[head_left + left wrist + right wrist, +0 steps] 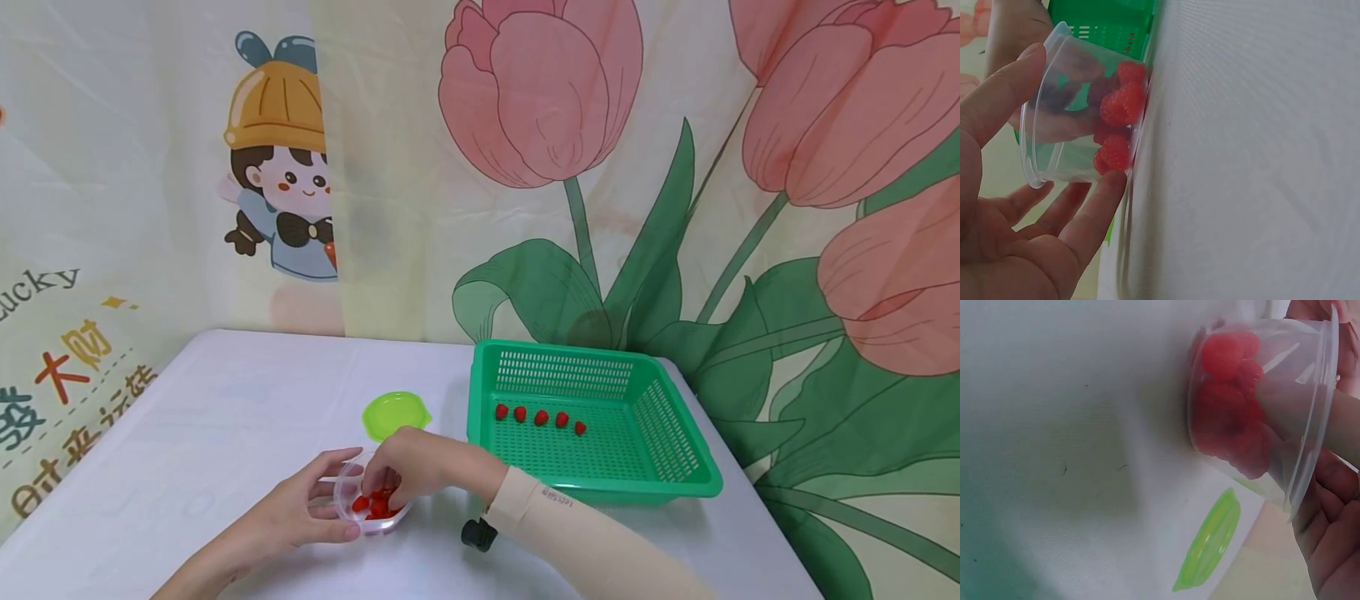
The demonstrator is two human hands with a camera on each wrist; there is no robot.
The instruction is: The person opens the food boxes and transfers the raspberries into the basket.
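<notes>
A clear plastic tub (1044, 125) with red raspberries (1121, 104) in its bottom stands upright on the white table. My left hand (288, 508) holds the tub from the left, thumb on one side and fingers on the other. From the right, my right hand (416, 462) reaches over the rim, its fingers down inside the tub. Through the cloudy wall in the right wrist view, those fingers touch the raspberries (1229, 412). Whether they pinch one is hidden by the plastic and the fruit.
Right of the tub stands a green plastic basket (592, 485), with several raspberries (541, 417) in a row along its floor. A light green lid (396, 415) lies behind the tub. The white table (285, 392) backs onto a printed curtain (397, 167).
</notes>
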